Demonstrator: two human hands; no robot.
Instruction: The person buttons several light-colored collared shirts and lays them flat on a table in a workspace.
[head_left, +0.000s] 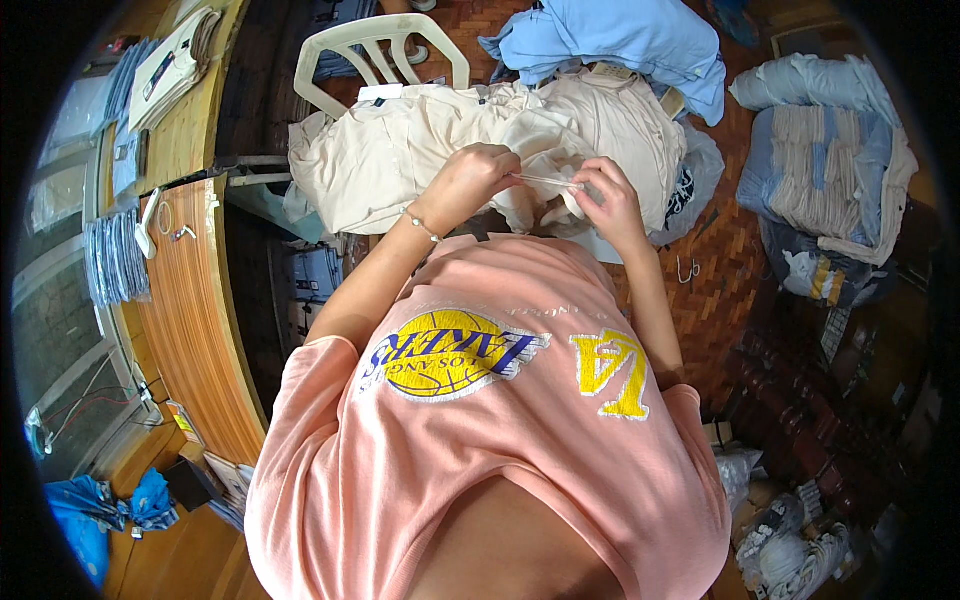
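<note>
A thin, pale, see-through strip (545, 181) is stretched between my two hands, above a heap of cream cloth. My left hand (478, 178), with a beaded bracelet at the wrist, is closed on one end of it. The fingers of my right hand (607, 203) pinch the other end. Just below and behind the strip lies a bunched fold of cream fabric (540, 140). The cream garments (400, 150) spread widely in front of me, and small tags lie on their far edge. Whether the strip is attached to the fabric is hidden.
A white plastic chair (385, 45) stands beyond the garments, with light blue cloth (620, 45) to its right. Folded stacks of garments (820, 170) sit on the right. A wooden panel (195, 290) and shelving flank the left. A plastic bag (700, 185) adjoins the heap.
</note>
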